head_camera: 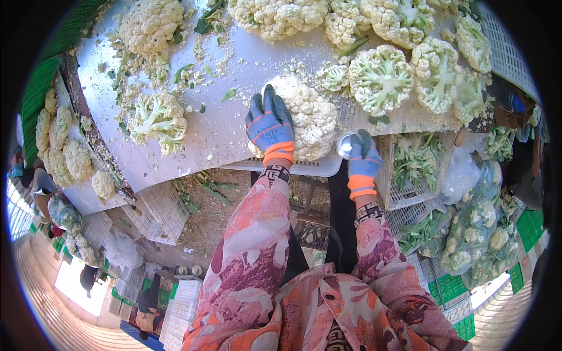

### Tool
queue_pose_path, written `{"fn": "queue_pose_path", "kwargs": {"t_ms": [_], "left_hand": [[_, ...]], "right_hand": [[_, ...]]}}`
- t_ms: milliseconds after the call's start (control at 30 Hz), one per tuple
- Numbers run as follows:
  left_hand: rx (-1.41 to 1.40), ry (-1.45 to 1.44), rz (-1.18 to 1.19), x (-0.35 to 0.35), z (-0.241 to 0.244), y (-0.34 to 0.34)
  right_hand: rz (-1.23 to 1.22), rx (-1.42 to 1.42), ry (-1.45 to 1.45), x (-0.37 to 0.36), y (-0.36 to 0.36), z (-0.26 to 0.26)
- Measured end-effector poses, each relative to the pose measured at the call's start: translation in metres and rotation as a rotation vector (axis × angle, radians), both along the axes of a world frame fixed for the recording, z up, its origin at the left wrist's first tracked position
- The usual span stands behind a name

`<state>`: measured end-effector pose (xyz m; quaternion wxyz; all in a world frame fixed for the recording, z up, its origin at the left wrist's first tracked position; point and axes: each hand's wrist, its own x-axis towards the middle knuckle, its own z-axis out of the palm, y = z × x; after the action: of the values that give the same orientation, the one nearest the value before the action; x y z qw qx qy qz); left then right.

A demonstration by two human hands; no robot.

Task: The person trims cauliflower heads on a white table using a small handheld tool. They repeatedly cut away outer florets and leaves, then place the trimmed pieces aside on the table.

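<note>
My left hand (271, 123), in a grey-blue glove with an orange cuff, lies with its fingers on the left side of a large cauliflower head (310, 118) at the table's front edge. A white plastic crate (303, 168) shows just below that head. Right of it, my right hand (364, 158), gloved alike, is closed on a small round metal object (346, 146); its handle, if any, is hidden. Cut cauliflower heads (381, 79) lie stem side up to the right on the metal table (210, 145). Another cut head (157, 120) lies to the left.
Crumbs and leaf scraps (145, 83) litter the table. Whole heads (151, 24) lie at its far side. Below right stands a crate of leaves (415, 162), near bagged cauliflowers (474, 228). An empty-looking crate (160, 210) leans below left. People (147, 311) are in the background.
</note>
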<state>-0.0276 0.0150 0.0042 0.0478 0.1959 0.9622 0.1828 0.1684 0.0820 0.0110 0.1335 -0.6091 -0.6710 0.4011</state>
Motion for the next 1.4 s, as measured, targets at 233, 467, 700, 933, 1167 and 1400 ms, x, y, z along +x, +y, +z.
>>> {"fn": "queue_pose_path", "kwargs": {"t_ms": [233, 467, 700, 933, 1167, 1400], "left_hand": [[0.195, -0.103, -0.001, 0.000, -0.016, -0.021], [0.402, -0.222, -0.008, -0.017, -0.027, -0.042], [0.441, -0.265, 0.003, -0.024, -0.043, -0.051], [-0.103, 0.011, 0.134, 0.009, 0.002, -0.015], [0.041, -0.157, 0.155, 0.008, -0.006, -0.015], [0.243, -0.261, 0.072, -0.010, -0.023, -0.033]], "right_hand": [[0.382, 0.027, -0.020, -0.052, 0.004, 0.022], [-0.500, -0.493, 0.511, -0.050, 0.034, -0.007], [-0.515, -0.834, 0.442, -0.064, -0.003, 0.014], [-0.441, -0.847, 0.506, -0.052, -0.018, 0.009], [-0.480, -0.711, 0.582, -0.018, 0.013, -0.013], [0.094, -0.596, 0.473, -0.030, 0.013, -0.038]]}}
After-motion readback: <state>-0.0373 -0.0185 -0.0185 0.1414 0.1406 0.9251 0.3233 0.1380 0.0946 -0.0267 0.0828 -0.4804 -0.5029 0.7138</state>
